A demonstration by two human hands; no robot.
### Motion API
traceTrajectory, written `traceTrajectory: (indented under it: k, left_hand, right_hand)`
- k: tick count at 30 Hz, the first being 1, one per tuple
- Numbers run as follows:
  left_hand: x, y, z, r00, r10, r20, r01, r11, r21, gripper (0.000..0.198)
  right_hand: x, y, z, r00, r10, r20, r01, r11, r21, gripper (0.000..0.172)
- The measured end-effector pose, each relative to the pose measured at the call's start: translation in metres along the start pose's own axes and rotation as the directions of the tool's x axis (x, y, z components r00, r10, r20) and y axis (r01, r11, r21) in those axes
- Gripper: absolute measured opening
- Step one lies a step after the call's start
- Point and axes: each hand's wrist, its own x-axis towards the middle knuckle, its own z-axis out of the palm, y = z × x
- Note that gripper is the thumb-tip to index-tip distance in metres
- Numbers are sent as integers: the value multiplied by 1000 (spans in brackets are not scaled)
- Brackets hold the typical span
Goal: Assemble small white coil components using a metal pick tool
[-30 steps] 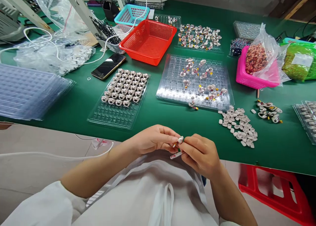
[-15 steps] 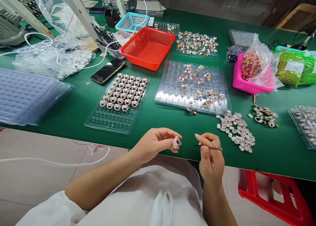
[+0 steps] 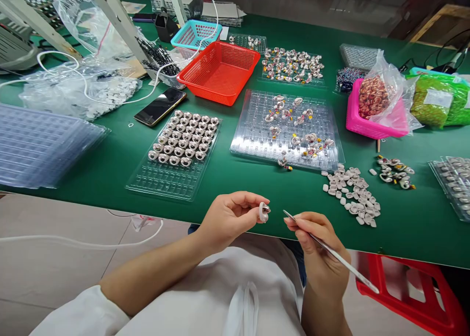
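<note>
Pinched between the thumb and fingertips of my left hand is a small white and silver earbud-like piece. My right hand grips a slim metal tool like a pen. Its pointed tip faces the piece from the right, a short gap away. To the left, a clear tray carries rows of shiny rounded pieces. Small white caps lie loose to the right, near a pile of silver parts with yellow bits.
A stacked clear tray bears scattered small parts. Behind it are a red basket, a blue basket and a phone. A pink basket stands at right; a red stool is below the table edge.
My right hand has lowered and turned, so the tool now slants with its long end down to the right. In my left hand the piece has turned slightly.
</note>
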Motion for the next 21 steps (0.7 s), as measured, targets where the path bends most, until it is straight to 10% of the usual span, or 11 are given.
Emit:
traceTrajectory:
  k: [21]
  left_hand:
    - [-2,-5,6,998,52,-30,-50,997,55,24]
  right_hand:
    - [-3,12,31,978,-123,-167,141,985,104,27]
